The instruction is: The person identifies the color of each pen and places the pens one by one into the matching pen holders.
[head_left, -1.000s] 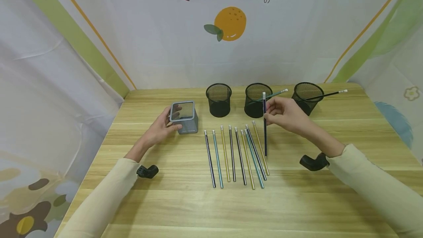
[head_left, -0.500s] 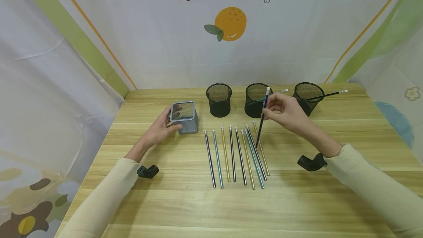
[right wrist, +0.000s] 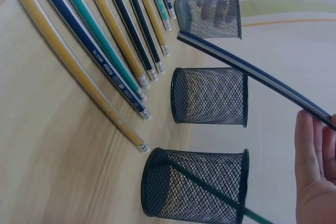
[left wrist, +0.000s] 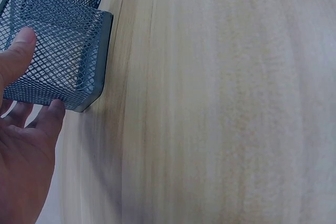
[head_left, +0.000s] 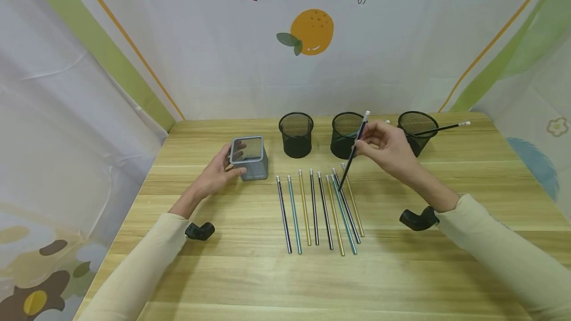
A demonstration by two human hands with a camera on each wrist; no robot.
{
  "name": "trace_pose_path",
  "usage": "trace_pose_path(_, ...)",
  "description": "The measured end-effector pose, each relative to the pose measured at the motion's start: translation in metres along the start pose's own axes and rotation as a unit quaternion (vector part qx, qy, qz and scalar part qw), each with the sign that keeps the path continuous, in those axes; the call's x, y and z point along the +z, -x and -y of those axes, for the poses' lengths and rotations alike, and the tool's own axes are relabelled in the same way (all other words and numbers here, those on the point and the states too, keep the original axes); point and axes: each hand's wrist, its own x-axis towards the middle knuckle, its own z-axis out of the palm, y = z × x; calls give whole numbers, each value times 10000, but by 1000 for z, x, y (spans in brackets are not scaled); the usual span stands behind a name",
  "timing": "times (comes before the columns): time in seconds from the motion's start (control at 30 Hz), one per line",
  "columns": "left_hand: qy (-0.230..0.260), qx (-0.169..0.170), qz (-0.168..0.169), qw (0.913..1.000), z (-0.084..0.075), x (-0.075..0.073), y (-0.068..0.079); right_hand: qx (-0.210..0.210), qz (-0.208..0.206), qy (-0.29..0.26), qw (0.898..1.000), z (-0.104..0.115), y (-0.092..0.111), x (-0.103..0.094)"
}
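Observation:
My right hand [head_left: 388, 150] pinches a dark blue pencil [head_left: 350, 165] near its white eraser end. The pencil slants down and left, its lower end over the row of pencils. Around a square grey mesh pen holder [head_left: 255, 168], my left hand [head_left: 216, 172] has its thumb on the near side and its fingers on the far left. That holder stands upright on the table; thumb [left wrist: 20, 51] and mesh show close in the left wrist view. Below the right hand lies a row of several pencils [head_left: 314, 207], yellow, green, blue and black, erasers pointing away.
Three round black mesh pen holders line the back of the table: left [head_left: 296, 146], middle [head_left: 342, 146] and right [head_left: 412, 145]. A green pencil [right wrist: 205, 184] leans in the middle one, a black pencil [head_left: 441, 129] in the right one. A printed curtain [head_left: 223, 63] hangs behind.
The right hand has tilted the blue pencil from nearly vertical to a slant, its lower end swinging left and up over the row. The left hand and square holder have stayed put.

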Motion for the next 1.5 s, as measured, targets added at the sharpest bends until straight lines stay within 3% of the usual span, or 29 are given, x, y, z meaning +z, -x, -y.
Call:
trace_pose_path(0.8, 29, 20, -52, 10000, 1, 0, 0, -356, -585, -425, 9967, 5, -13, 3)
trace_pose_path(1.5, -16, 50, -23, 10000, -1, 1, 1, -586, -1205, -279, 9906, 10, -30, 14)
